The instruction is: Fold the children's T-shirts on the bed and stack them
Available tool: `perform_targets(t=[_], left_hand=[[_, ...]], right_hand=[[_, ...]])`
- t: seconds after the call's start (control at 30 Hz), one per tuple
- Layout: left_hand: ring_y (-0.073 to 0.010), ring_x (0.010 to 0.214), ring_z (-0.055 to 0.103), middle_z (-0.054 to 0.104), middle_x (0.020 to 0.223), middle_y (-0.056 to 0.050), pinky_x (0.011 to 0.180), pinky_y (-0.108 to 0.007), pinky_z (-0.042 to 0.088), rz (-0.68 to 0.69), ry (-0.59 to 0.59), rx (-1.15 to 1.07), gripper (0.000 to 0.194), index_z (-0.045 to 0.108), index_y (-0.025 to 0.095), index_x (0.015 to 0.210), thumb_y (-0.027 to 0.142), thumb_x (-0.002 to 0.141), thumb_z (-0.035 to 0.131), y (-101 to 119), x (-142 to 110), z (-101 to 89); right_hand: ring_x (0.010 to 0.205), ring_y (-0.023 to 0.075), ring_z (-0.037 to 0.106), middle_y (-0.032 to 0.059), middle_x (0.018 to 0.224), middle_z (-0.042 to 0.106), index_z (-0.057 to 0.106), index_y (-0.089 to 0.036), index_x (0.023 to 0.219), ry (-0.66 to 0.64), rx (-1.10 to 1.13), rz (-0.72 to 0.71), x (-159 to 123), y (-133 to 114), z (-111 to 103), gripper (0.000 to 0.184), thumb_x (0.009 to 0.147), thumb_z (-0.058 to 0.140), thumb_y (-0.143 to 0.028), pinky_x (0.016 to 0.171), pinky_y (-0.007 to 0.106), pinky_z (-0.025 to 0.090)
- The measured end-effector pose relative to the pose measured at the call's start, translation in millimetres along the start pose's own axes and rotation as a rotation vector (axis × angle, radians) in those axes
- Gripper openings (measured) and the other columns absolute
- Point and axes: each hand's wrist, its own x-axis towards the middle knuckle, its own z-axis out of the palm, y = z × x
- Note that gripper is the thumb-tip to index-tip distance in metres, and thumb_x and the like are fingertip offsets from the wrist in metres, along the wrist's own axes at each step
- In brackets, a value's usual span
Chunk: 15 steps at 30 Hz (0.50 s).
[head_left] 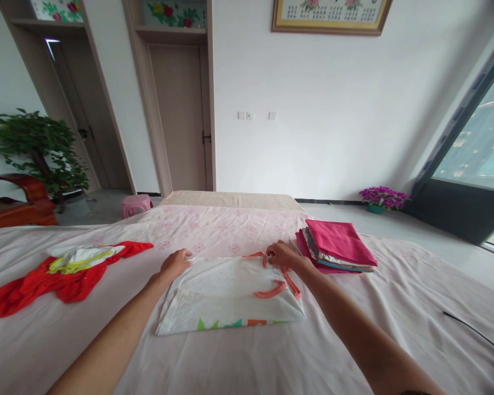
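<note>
In the middle of the pale sheet (214, 370), a white shirt (222, 280) lay folded and nearly flat, with its coloured print along the near edge. Its orange trim (271, 292) made a curve on the right part, and some of it ran out near the far right corner.

At ten o'clock from the middle of the shirt, the left hand (176, 264) was at the far left corner, and its thumb and fingers were pinching the cloth there. At one o'clock, the right hand (283, 254) had its fingers bent and closed on the far right corner, beside the trim; the exact place of each fingertip I cannot tell.

At two o'clock, just beyond the right hand, there was a pile of folded clothes (340, 241) with a deep pink piece on top. At nine o'clock, well apart from the shirt, a red garment (82, 284) lay loosely, and a white and yellow garment (82, 257) was lying on it.

Farther, at ten o'clock, a pink stool (136, 206) stood on the floor. At two o'clock, beyond the pile, were purple flowers (382, 196) in a green pot.
</note>
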Motion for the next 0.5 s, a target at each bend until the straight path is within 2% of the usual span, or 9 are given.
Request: perform_targets(t=[0.1, 0.23, 0.3, 0.4, 0.5], left_hand=[[-0.0185, 0.084, 0.068, 0.074, 0.092, -0.005, 0.071, -0.023, 0.047, 0.029, 0.012, -0.014, 0.016, 0.069, 0.02, 0.087, 0.024, 0.074, 0.061, -0.4, -6.6, -4.2], [-0.0167, 0.093, 0.065, 0.071, 0.098, -0.003, 0.081, -0.022, 0.046, 0.115, 0.093, -0.031, 0.013, 0.064, 0.021, 0.085, 0.025, 0.076, 0.056, -5.8, -33.0, -16.2], [-0.0159, 0.091, 0.064, 0.07, 0.097, -0.001, 0.081, -0.022, 0.045, 0.154, 0.098, -0.038, 0.01, 0.062, 0.021, 0.084, 0.025, 0.076, 0.055, -12.3, -50.9, -19.6], [-0.014, 0.08, 0.063, 0.069, 0.089, 0.002, 0.074, -0.021, 0.045, 0.191, 0.037, -0.074, 0.008, 0.059, 0.022, 0.081, 0.021, 0.074, 0.055, -24.0, -75.4, -18.8], [-0.0123, 0.072, 0.061, 0.068, 0.082, 0.004, 0.068, -0.02, 0.043, 0.146, 0.022, -0.112, 0.007, 0.059, 0.022, 0.079, 0.02, 0.075, 0.055, -31.4, -90.0, -15.3]], right_hand=[[0.098, 0.0194, 0.058, 0.0038, 0.095, 0.07, 0.073, -0.022, 0.09, 0.078, -0.016, -0.042, -11.3, -5.8, -1.5, 0.022, 0.074, 0.059, -0.015, 0.079, 0.024, 0.039], [0.091, 0.0179, 0.057, 0.0035, 0.091, 0.068, 0.07, -0.02, 0.088, 0.211, -0.054, -0.15, -42.2, -12.5, -2.4, 0.025, 0.072, 0.054, -0.008, 0.081, 0.026, 0.038], [0.09, 0.0188, 0.055, 0.004, 0.089, 0.067, 0.069, -0.02, 0.089, 0.227, -0.074, -0.2, -60.6, -14.9, -0.9, 0.029, 0.07, 0.053, -0.006, 0.082, 0.028, 0.037], [0.088, 0.0194, 0.055, 0.0045, 0.088, 0.066, 0.069, -0.021, 0.091, 0.197, -0.073, -0.283, -82.8, -18.2, 2.7, 0.033, 0.069, 0.052, -0.005, 0.086, 0.03, 0.037], [0.088, 0.0193, 0.056, 0.0044, 0.087, 0.066, 0.07, -0.021, 0.091, 0.203, -0.056, -0.27, -93.6, -19.9, 4.4, 0.033, 0.069, 0.052, -0.004, 0.089, 0.031, 0.036]])
